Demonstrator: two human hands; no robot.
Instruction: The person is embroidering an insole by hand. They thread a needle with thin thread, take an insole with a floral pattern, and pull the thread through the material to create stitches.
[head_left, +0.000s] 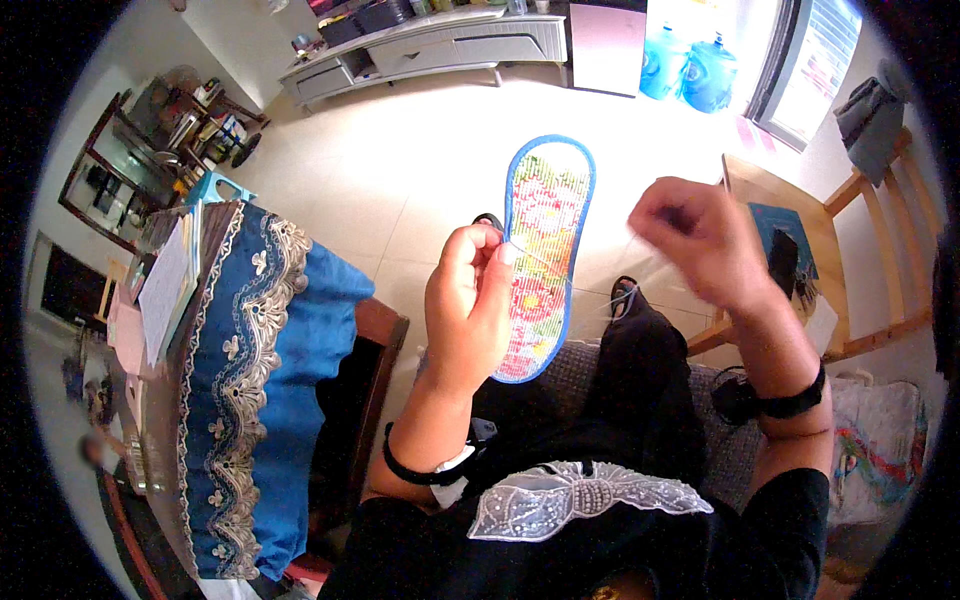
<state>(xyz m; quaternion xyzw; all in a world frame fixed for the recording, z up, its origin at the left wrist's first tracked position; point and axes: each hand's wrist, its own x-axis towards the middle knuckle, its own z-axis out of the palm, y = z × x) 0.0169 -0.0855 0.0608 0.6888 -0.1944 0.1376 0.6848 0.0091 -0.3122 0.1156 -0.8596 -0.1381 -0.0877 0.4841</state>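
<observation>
An embroidered shoe insole (551, 202) with a blue bound edge stands upright before me, its face stitched in red, yellow and green floral patterns. My left hand (466, 315) grips its left edge between thumb and curled fingers. A dark strand crosses the insole beside the thumb. To the right, my right hand (694, 232) is raised apart from the insole, blurred, with its fingers closed. A faint line shows at its fingertips, and pale thread (611, 300) hangs in loose strands between the insole and that hand. Whether a needle is in the fingers is hidden.
At left stands a table with a blue lace-trimmed cloth (281, 360) and papers (169, 289). A wooden chair (795, 217) at right bears several small items. Farther off are a low cabinet (465, 45) and blue water bottles (709, 75). A person (94, 450) is at far left.
</observation>
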